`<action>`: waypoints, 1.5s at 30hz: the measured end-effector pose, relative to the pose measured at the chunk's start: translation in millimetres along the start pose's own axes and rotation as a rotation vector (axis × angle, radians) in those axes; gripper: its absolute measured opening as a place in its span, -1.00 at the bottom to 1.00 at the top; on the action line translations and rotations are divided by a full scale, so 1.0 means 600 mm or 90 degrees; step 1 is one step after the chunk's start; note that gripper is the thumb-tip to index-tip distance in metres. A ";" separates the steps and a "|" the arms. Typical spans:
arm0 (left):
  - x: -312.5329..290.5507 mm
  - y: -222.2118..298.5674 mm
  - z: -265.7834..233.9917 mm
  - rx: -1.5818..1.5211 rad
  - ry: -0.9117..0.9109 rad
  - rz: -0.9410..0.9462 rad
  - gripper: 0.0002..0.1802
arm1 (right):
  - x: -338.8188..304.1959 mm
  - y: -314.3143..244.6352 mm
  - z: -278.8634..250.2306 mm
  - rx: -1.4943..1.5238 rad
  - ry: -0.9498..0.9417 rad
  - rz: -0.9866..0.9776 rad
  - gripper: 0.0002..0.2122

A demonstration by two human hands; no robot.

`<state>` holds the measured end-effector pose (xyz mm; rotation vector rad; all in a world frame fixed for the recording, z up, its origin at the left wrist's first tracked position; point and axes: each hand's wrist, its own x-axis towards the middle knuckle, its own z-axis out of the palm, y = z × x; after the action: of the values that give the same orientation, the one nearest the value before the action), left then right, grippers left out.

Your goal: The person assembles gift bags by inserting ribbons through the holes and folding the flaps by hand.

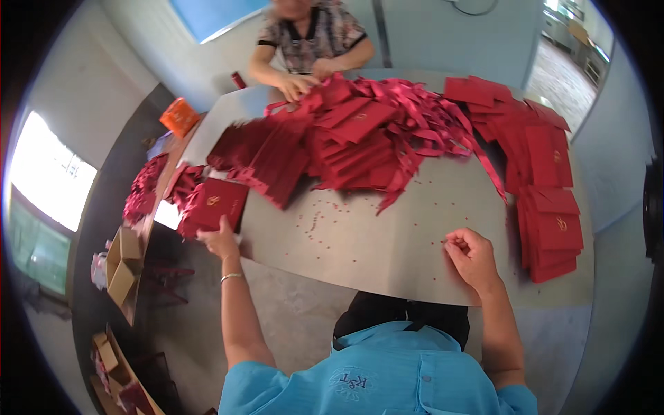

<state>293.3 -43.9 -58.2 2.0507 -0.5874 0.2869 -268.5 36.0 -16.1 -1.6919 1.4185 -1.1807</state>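
My left hand (pixel 220 242) is at the table's left edge, its fingers on the near edge of a flat red bag (pixel 216 200) with a gold emblem. That bag lies on others, with red ribbons beside it. My right hand (pixel 472 257) is above the near right part of the table, fingertips pinched together. Whatever they hold, if anything, is too small to make out. Small red bits (pixel 335 206) are scattered over the tabletop (pixel 373 242) between my hands.
A large heap of red bags (pixel 356 155) and loose ribbons (pixel 436 117) covers the table's middle. More bags (pixel 553 221) overlap in a row along the right edge. Across the table sits a person (pixel 311 41), hands on the heap. Cardboard boxes (pixel 124 263) stand at left.
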 end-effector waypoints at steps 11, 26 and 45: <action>-0.030 0.024 -0.001 0.012 0.030 0.023 -0.26 | -0.009 0.029 -0.004 0.017 -0.005 0.034 -0.94; -0.040 0.025 0.000 0.010 0.006 0.035 -0.30 | -0.014 0.044 -0.004 0.081 0.005 0.068 -0.93; -0.021 0.011 0.037 -0.056 -0.008 -0.016 0.00 | -0.015 0.029 -0.009 0.007 0.028 0.044 -0.95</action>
<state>278.2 -61.8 -70.3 1.9750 -0.5722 0.2305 -280.6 41.4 -31.2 -1.6055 1.4827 -1.1923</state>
